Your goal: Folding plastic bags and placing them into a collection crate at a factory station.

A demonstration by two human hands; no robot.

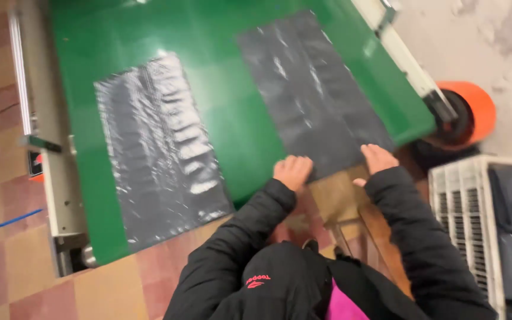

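Observation:
Two dark grey plastic bags lie flat on a green conveyor belt [238,112]. My left hand [292,172] grips the near left corner of the right bag [312,95], fingers curled over its edge. My right hand [377,159] holds the same bag's near right corner at the belt's end. The left bag [158,148] lies untouched, glossy and wrinkled, reaching the belt's near edge. Both my arms are in black jacket sleeves.
A metal rail [48,142] runs along the belt's left side and a white rail [410,59] along its right. An orange wheel-like part [475,109] sits at the right. A white slatted crate [463,213] holds dark bags. The floor is of reddish tiles.

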